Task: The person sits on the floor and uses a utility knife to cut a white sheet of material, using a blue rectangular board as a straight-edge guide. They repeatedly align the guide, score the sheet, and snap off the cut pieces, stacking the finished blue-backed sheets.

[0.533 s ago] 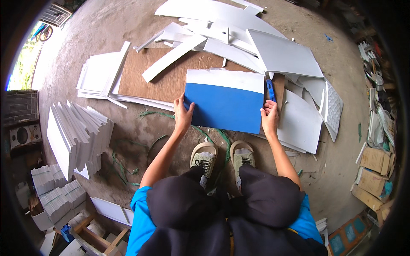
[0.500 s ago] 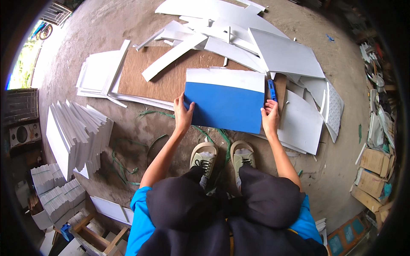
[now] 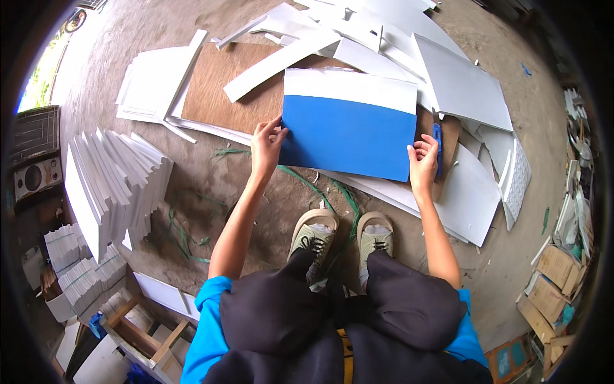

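A rectangular sheet of board (image 3: 348, 131), blue with a white band along its ragged far edge, is in front of me over a brown wooden board (image 3: 214, 83). My left hand (image 3: 265, 146) pinches its left edge between thumb and fingers. At its lower right edge my right hand (image 3: 423, 163) has fingers curled against the side. Just beyond the right hand lies a blue utility knife (image 3: 438, 144), partly behind the fingers. A long white strip (image 3: 281, 67) rests across the wooden board.
White offcuts (image 3: 464, 83) pile up at the far right. A fanned stack of white panels (image 3: 112, 189) stands at left, with bundled white pieces (image 3: 93, 278) nearer. Green plastic strapping (image 3: 348, 205) trails by my shoes (image 3: 313, 237). Cardboard boxes (image 3: 553, 275) line the right side.
The blue-and-white sheet has shifted slightly away and to the right in view, both hands moving with it at its side edges. The whole view has shifted a little too.
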A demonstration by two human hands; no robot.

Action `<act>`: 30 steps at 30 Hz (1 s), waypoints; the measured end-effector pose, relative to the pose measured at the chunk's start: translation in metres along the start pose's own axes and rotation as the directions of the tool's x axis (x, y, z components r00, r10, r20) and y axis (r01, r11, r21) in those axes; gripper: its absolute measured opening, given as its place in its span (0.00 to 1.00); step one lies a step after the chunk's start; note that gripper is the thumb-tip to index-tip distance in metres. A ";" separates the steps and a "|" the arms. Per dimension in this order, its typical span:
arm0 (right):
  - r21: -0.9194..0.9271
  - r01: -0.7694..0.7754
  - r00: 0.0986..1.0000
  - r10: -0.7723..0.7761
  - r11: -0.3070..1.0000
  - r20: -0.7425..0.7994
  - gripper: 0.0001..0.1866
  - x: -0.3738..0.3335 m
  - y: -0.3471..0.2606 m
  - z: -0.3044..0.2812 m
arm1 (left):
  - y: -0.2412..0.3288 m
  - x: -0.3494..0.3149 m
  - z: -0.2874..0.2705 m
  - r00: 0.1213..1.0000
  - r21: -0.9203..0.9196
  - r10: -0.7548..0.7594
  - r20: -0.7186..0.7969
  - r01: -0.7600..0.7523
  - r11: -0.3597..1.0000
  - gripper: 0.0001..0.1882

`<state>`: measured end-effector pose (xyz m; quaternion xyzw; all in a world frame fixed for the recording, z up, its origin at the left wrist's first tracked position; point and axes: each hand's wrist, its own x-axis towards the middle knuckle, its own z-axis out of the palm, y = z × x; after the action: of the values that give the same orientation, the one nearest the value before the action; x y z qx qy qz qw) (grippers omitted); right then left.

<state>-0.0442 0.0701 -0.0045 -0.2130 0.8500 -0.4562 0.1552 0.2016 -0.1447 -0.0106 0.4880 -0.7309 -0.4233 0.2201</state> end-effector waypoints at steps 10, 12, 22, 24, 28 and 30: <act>0.107 0.154 0.988 -0.155 0.982 0.002 0.25 0.037 -0.008 -0.005 | 0.022 0.016 -0.004 0.996 -0.055 0.058 0.064 -0.054 0.997 0.24; 0.091 0.154 0.988 -0.156 0.984 0.017 0.25 0.033 -0.007 -0.003 | 0.016 0.012 -0.003 0.998 -0.044 0.025 0.061 -0.022 0.999 0.26; 0.067 0.141 0.989 -0.143 0.988 0.024 0.24 0.017 0.001 0.001 | 0.003 -0.002 0.002 0.997 -0.116 -0.008 0.071 0.016 0.993 0.27; 0.067 0.131 0.991 -0.133 0.989 0.031 0.24 0.018 0.003 0.001 | 0.005 -0.003 0.003 0.996 -0.125 -0.032 0.083 0.043 0.991 0.27; 0.086 0.111 0.993 -0.114 0.990 0.034 0.22 0.019 0.003 0.001 | 0.000 -0.001 0.003 0.997 -0.071 0.012 0.072 -0.007 0.997 0.27; 0.078 0.099 0.994 -0.102 0.992 0.036 0.22 0.019 0.003 -0.001 | 0.001 -0.003 0.004 0.997 -0.066 -0.012 0.079 0.017 0.998 0.27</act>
<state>-0.0617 0.0625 -0.0074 -0.2587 0.8169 -0.4910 0.1569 0.1986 -0.1404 -0.0115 0.4686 -0.7210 -0.4678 0.2043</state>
